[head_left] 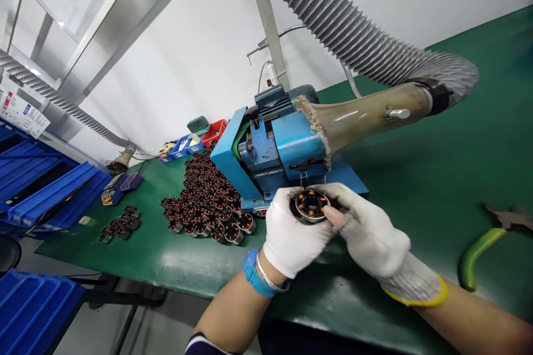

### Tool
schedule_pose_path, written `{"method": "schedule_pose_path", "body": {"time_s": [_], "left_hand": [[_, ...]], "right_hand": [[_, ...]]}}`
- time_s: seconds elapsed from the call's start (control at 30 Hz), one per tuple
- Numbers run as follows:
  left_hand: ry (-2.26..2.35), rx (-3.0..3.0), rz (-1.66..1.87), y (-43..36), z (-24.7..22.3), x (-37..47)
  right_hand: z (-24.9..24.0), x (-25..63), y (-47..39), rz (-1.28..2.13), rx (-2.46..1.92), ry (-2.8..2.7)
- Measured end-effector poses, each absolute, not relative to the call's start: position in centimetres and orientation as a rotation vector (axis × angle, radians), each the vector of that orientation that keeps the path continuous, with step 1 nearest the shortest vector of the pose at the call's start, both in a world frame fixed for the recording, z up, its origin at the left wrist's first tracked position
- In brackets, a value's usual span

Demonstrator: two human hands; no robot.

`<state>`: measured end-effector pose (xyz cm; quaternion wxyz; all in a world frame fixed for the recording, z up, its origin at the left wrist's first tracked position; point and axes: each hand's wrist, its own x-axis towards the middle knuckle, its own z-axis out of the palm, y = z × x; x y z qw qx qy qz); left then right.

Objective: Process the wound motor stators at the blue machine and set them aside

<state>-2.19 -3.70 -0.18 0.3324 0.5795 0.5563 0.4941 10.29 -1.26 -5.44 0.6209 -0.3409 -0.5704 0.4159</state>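
Note:
Between my two gloved hands is a motor stator (311,205), a round metal ring with copper windings and a dark centre. My left hand (293,233), in a white glove, wraps its left and lower side. The right hand (366,227), in a white knitted glove with a yellow cuff, grips the other side; its bare thumb tip presses the rim. Thin wire ends rise from the stator toward the slot of a blue machine (300,141) just beyond. Whether the wires are inside the slot I cannot tell.
Many stators (208,194) crowd the green table (187,266) left of the machine, with a smaller pile (120,224) farther left. A ribbed grey hose (333,16) joins the machine's duct (370,116). Green-handled pliers (478,255) lie at right. Blue bins (54,177) stand at left.

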Motion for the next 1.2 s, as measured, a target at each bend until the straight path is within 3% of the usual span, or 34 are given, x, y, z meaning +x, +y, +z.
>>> {"method": "schedule_pose_path", "body": {"time_s": [0.17, 0.63, 1.2], "left_hand": [[1.381, 1.448, 1.344, -4.0, -1.2, -2.8], [1.373, 1.19, 1.332, -1.1, -1.7, -2.1], [1.583, 1.377, 1.311, 0.5, -0.4, -1.8]], "right_hand": [[-5.5, 10.2, -1.7, 0.932, -0.761, -1.357], [-5.5, 8.8, 1.1, 1.379, -0.836, -0.995], [-4.6, 8.8, 1.5, 1.441, -0.786, -0.853]]}}
